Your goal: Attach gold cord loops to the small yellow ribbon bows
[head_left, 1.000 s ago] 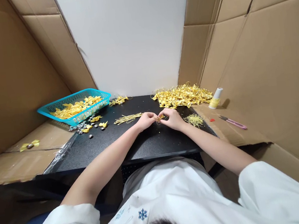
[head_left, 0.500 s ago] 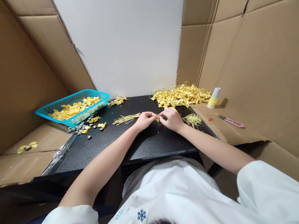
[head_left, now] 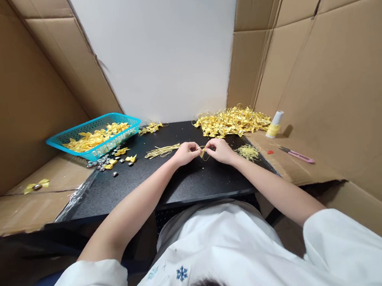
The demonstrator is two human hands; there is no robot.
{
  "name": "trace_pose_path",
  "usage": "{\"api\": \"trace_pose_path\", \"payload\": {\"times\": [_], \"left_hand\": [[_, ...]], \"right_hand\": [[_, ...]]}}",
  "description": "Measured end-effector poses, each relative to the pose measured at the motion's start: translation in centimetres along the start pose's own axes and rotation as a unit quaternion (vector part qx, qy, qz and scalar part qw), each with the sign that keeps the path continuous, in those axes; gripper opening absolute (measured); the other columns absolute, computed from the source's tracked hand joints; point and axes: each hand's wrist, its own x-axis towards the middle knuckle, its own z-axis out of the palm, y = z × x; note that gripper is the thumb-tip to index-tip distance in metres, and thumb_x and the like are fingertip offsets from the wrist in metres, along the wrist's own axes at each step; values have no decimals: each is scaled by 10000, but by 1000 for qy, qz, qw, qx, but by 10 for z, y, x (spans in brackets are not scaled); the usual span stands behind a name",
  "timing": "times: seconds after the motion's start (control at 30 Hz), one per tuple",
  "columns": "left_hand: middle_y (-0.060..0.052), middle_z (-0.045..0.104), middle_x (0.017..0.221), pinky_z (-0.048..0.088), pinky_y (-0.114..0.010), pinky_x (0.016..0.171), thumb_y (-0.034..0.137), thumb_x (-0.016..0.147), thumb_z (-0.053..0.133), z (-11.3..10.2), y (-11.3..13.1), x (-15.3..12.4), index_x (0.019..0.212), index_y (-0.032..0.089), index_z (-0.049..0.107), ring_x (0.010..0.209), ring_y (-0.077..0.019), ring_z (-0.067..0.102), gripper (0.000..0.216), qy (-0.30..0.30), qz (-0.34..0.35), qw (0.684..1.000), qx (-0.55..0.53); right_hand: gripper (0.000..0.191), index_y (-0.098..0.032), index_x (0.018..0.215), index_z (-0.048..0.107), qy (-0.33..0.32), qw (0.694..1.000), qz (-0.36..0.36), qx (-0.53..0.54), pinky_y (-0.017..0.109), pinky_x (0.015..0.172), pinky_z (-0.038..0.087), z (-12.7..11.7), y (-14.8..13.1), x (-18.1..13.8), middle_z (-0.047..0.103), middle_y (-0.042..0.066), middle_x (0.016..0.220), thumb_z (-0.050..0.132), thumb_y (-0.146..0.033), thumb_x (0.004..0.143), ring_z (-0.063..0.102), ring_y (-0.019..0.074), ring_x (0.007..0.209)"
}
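Note:
Above the black tabletop, my left hand and my right hand face each other, a small gap apart. Between them is a small yellow ribbon bow with a thin cord looping around it. Both hands are closed in a pinch, the left at the bow's left side and the right at its right. The fingers partly hide the bow and the cord ends. Just left of my left hand lies a bundle of gold cords. Beside my right wrist is a small heap of yellow thread scraps.
A turquoise basket of yellow bows stands at the back left, with silver beads before it. A big pile of tied yellow bows lies at the back right. Right of it are a thread cone and pink thread snips. Cardboard walls flank the table.
My hands have drawn slightly apart, and the cord now shows as a wider loop around the bow. The camera view has shifted a little; the rest lies as before.

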Motion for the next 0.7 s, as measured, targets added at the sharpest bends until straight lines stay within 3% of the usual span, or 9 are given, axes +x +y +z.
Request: {"api": "trace_pose_path", "payload": {"times": [0.27, 0.37, 0.53, 0.6, 0.67, 0.7], "left_hand": [[37, 488, 531, 288, -230, 546, 345, 642, 583, -3, -2, 3, 580, 150, 605, 550, -98, 398, 205, -61, -17, 997, 49], [45, 432, 484, 247, -241, 523, 325, 649, 574, -4, -4, 3, 526, 162, 567, 517, -95, 355, 204, -39, -40, 996, 75], [35, 411, 465, 256, -262, 526, 283, 665, 577, -3, -9, 3, 468, 183, 484, 503, -109, 364, 239, 3, -74, 993, 95], [18, 491, 542, 308, -262, 566, 299, 677, 599, -3, -12, 4, 533, 180, 543, 559, -128, 432, 195, 6, -78, 991, 104], [-18, 594, 758, 382, -265, 651, 299, 644, 659, -3, -13, 4, 717, 171, 630, 707, -163, 520, 150, 54, -71, 990, 114], [-41, 610, 898, 412, -275, 709, 285, 618, 687, -4, -12, 3, 839, 169, 648, 811, -186, 543, 253, 89, -53, 988, 114]], "right_hand": [[76, -163, 725, 665, -45, 997, 50, -27, 271, 720, 421, 5, 0, -1, 668, 40, 799, 607, -189, 766, 565, 143, 738], [70, -164, 769, 667, -44, 992, 71, 94, 253, 697, 431, -4, 4, 3, 647, 16, 765, 627, -213, 742, 547, 126, 708], [225, -173, 736, 632, 7, 943, 89, 321, 214, 539, 370, -34, 5, 12, 486, -32, 584, 539, -356, 827, 403, 84, 533], [252, -174, 743, 634, 6, 933, 65, 355, 212, 523, 356, -42, -2, 14, 463, -35, 584, 577, -407, 820, 381, 77, 526], [272, -176, 758, 643, 2, 930, 39, 366, 211, 526, 360, -48, -11, 15, 447, -39, 588, 615, -442, 807, 384, 75, 536], [279, -178, 765, 647, 2, 929, 30, 369, 210, 533, 367, -49, -16, 17, 447, -38, 594, 624, -453, 806, 393, 74, 546]]}}
